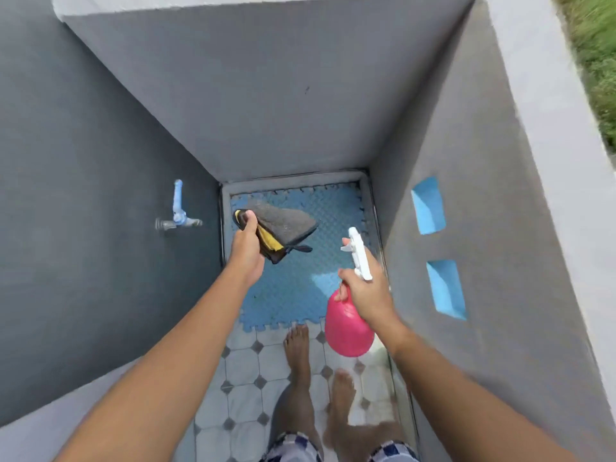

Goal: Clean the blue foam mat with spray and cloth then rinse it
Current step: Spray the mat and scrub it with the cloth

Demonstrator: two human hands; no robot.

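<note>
A blue tap (179, 213) sticks out of the wall at the left. Next, the left hand (247, 248) is closed around a grey and yellow cloth (283, 228). The blue foam mat (300, 281) lies on the floor in the middle. The right hand (365, 291) grips a pink spray bottle (346, 328) at the right.

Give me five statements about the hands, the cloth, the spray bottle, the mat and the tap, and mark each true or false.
1. The left hand holds a grey and yellow cloth. True.
2. The right hand holds a green spray bottle. False: the spray bottle is pink with a white nozzle.
3. The blue mat lies flat on the floor. True.
4. The cloth lies spread on the mat. False: it hangs from the left hand, above the mat.
5. The tap is on the right wall. False: it is on the left wall.
</note>
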